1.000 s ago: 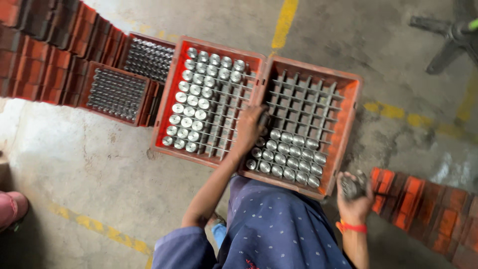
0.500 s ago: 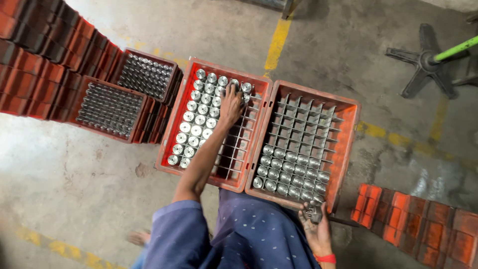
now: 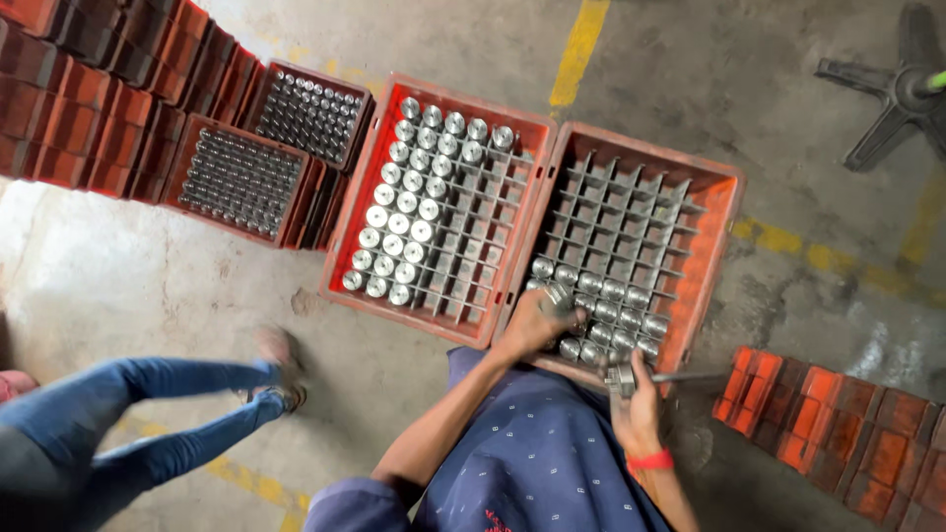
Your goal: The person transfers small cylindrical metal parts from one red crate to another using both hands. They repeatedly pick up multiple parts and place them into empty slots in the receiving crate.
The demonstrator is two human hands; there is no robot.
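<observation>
Two orange divided crates stand side by side on the floor. The left crate [image 3: 340,212] has its left columns filled with shiny metal cylinders [image 3: 404,212]. The right crate [image 3: 727,222] holds cylinders [image 3: 621,294] only in its near rows. My left hand [image 3: 527,325] is at the near left corner of the right crate, fingers closed around one cylinder [image 3: 558,298]. My right hand [image 3: 639,409], with a red wristband, grips a small metal part [image 3: 621,378] just over that crate's near rim.
Two more crates [image 3: 236,182] full of small metal parts sit at the left, beside stacked orange crates [image 3: 89,89]. More orange crates [image 3: 838,419] lie at the right. Another person's legs in blue jeans [image 3: 148,404] step past at the lower left. A black star-shaped stand base [image 3: 892,94] is top right.
My left hand has pulled back from the left crate to the near row of the right crate. A person in jeans has walked into view at the left.
</observation>
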